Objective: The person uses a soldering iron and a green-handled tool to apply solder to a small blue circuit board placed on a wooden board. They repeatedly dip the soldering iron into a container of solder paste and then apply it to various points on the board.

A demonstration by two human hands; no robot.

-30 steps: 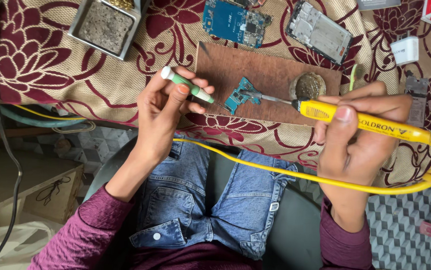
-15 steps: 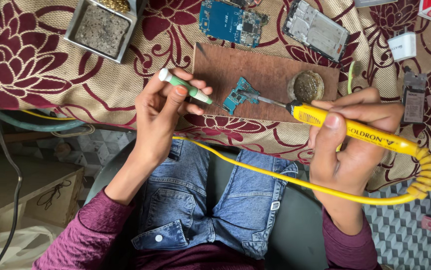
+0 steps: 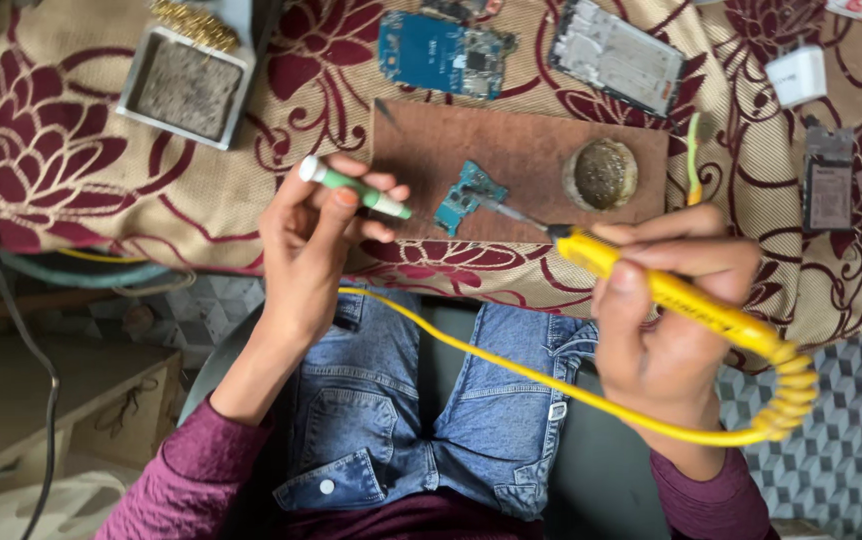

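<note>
On the brown board (image 3: 521, 150) atop the flowered table (image 3: 71, 190), a small teal circuit board (image 3: 469, 196) is lying between both hands. The right hand (image 3: 666, 310) is gripping a yellow soldering iron (image 3: 671, 292), its tip touching the board from the right. The left hand (image 3: 316, 235) is pinching a green-and-white tool (image 3: 353, 187), pointing rightward, just beside it.
</note>
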